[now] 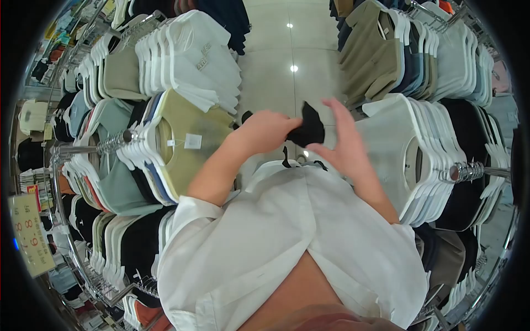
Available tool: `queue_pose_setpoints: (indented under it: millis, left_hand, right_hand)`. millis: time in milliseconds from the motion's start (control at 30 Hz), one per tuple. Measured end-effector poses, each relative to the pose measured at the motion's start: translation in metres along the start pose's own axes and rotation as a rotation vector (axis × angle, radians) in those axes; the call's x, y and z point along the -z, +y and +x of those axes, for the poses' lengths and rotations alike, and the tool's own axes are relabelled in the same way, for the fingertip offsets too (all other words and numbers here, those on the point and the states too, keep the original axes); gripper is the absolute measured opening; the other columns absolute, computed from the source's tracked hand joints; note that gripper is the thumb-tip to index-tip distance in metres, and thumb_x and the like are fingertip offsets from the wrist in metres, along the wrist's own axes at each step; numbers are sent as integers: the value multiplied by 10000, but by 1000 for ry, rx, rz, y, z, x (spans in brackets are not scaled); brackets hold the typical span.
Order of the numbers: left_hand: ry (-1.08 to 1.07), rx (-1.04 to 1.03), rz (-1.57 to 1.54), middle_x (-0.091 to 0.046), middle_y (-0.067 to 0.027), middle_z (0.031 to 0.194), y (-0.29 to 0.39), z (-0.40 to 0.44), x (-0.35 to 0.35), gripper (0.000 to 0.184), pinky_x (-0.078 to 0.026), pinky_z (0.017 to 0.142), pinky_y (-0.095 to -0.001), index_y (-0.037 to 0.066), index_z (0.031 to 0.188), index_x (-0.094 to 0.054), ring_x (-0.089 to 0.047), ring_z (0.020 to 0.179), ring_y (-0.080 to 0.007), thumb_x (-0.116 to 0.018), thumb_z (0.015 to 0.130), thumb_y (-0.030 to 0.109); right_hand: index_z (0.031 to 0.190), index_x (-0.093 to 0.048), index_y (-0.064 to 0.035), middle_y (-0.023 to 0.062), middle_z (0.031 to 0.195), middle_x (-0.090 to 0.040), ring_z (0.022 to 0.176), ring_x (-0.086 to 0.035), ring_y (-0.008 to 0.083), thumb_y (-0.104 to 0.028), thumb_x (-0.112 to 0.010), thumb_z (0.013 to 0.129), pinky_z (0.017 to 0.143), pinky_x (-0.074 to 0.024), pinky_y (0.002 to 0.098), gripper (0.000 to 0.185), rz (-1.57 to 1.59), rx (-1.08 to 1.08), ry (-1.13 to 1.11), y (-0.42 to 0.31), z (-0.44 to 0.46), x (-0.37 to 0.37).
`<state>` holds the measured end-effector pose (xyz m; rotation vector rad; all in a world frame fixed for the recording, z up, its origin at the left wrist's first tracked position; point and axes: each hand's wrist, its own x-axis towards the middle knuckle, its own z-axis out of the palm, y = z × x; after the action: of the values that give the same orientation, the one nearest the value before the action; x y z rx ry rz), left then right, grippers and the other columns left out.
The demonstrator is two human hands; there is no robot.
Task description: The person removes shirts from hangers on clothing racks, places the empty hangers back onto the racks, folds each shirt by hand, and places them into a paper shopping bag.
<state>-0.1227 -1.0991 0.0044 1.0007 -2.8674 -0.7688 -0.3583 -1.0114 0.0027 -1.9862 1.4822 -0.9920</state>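
My left hand (269, 130) is closed on a small piece of black cloth (310, 126), whose kind I cannot make out. The cloth sticks out past the fingers toward the right, and a dark bit shows on the other side of the hand, by the wrist. Just to the right, my right hand (343, 132) is open, with thumb and fingers spread around the cloth's free end. Its thumb tip is close to the cloth's lower edge; whether they touch is unclear. Both hands are out in front of my white shirt (259, 220), above the aisle.
Racks of hanging clothes line both sides: yellow-green tops (190, 124) on the left, white shirts (392, 143) and brown shirts (371, 52) on the right. Metal rails (88, 149) jut toward the aisle. A pale tiled floor (270, 71) runs ahead. A price sign (33, 234) stands far left.
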Motion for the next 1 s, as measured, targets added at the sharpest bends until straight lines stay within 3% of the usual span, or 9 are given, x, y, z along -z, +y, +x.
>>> queue_pose_setpoints:
  millis: [67,167,367,467,667,767,800,900,1000]
  left_hand:
    - [-165,-18,189,-746,-130,903,9,34,18,224,-547,663,-462,56,1105,-646,-716,814,-371,-667,884,87]
    - [-240,-89,302,-741,-135,879,3,70,32,279,-551,637,-463,16,1133,-589,-723,797,-376,-678,874,69]
    - [-14,-220,140,-731,-139,868,-49,136,33,396,-550,651,-495,21,1215,-526,-730,832,-389,-711,868,64]
    - [-36,-205,-43,-718,-131,908,-73,174,60,420,-550,676,-490,64,1203,-536,-722,845,-393,-758,848,91]
    - [110,-537,-7,-726,-119,1080,-165,265,102,460,-559,803,-444,82,1167,-583,-699,1010,-348,-845,804,185]
    - [567,-525,-186,-701,-144,1240,-215,294,138,533,-532,971,-415,84,1235,-608,-651,1173,-341,-876,791,205]
    - [571,-372,-328,-659,-137,1363,-224,290,160,577,-462,1102,-418,70,1311,-589,-599,1297,-310,-872,816,161]
    - [917,-32,-1021,-610,-100,1423,-294,319,130,520,-420,1132,-406,66,1358,-573,-564,1327,-261,-799,914,211]
    - [496,254,-1365,-538,-85,1496,-359,331,86,580,-407,1154,-398,42,1438,-501,-507,1375,-214,-751,986,305]
  right_hand:
    - [1641,-193,-23,181,1557,-476,1373,-516,413,-240,-928,752,1121,-455,494,1174,-67,127,-66,-6,28,-2]
    - [1651,-134,-26,188,1473,-569,1287,-591,408,-239,-926,753,1046,-497,494,1216,-37,-118,-181,20,60,-20]
    - [1665,-37,-35,209,1179,-721,1072,-679,448,-221,-927,745,905,-538,491,1293,-89,-404,-270,45,121,0]
    - [1640,-252,-91,206,1153,-728,1073,-677,445,-207,-906,761,901,-535,495,1101,24,-396,-143,80,149,-3]
    - [1211,-698,-86,227,985,-740,980,-708,422,-176,-818,830,854,-544,485,410,-85,-558,-118,110,251,3]
    - [1168,-713,-43,232,941,-737,935,-713,426,-176,-802,845,828,-547,464,361,41,-586,2,141,298,1]
    - [1163,-723,-34,231,972,-742,947,-716,414,-166,-798,842,841,-550,435,355,90,-641,43,148,314,1]
    - [1224,-702,12,134,1051,-774,971,-732,236,-123,-789,863,897,-543,359,396,373,-679,201,179,356,-6]
    - [1259,-683,31,84,1125,-752,1028,-700,187,-63,-779,882,948,-530,335,400,754,-601,348,178,399,-10]
